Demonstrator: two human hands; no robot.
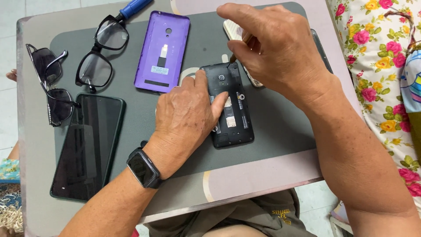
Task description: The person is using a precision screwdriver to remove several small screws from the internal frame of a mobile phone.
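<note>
A black phone (234, 116) lies back-up with its cover off, its inner parts showing, on a dark grey mat (280, 127). My left hand (184, 118) presses flat on the phone's left side and holds it still. My right hand (272, 48) grips a small screwdriver (239, 48) with a brown handle, its tip touching the phone's top right corner. The phone's purple back cover (162, 50) lies inside-up to the left of the phone.
A large dark phone (85, 147) lies screen-up at the left. Black-framed glasses (101, 52) and sunglasses (50, 90) rest at the far left. A blue-handled tool (133, 8) sits at the top edge. Another device (234, 31) is partly hidden under my right hand. Flowered cloth (381, 66) lies at the right.
</note>
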